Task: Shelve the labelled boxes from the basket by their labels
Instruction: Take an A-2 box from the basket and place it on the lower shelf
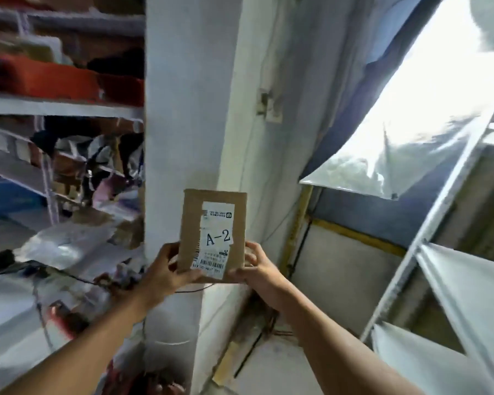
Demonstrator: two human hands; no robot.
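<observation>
box [211,235] upright, both hands' grip low.

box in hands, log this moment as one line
box: cardboard, upright, label A-2 faces camera | left hand: grips lower left edge | right hand: grips lower right edge | shelved: not yet

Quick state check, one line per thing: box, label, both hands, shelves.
cardboard box: closed, held up in the air, label side facing the camera
label: stuck on the box, reads A-2
left hand: grips the box's lower left corner
right hand: grips the box's lower right corner
shelves: loaded with goods, blurred
</observation>
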